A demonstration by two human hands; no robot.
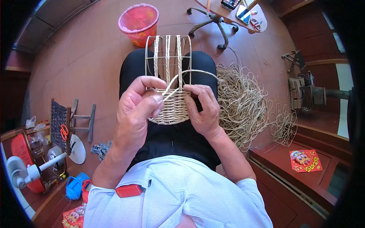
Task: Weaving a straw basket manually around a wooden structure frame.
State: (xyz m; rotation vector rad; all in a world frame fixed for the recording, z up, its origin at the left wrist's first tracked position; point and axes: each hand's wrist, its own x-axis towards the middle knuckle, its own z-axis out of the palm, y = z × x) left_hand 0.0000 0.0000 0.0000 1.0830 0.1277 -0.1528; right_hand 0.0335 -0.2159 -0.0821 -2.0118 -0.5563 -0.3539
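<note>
wire-framed tan basket (170, 114), partly woven, on lap (131, 70); pale strand (201, 71) curving right.

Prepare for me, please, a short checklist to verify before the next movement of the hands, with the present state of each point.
1. Cord strand pinched in the fingers of the left hand: ok.
2. Right hand touching the right side of the partly woven basket: ok.
3. Three cord uprights above the weave, side by side, not crossing: ok.
4. Cord pile beside the right leg free of tangles: not ok, its loops lie jumbled.
5. Orange-handled scissors in hand: not ok, they are away at the left, by the dark woven seat.
6. Tightness of the weave: cannot tell.
</note>
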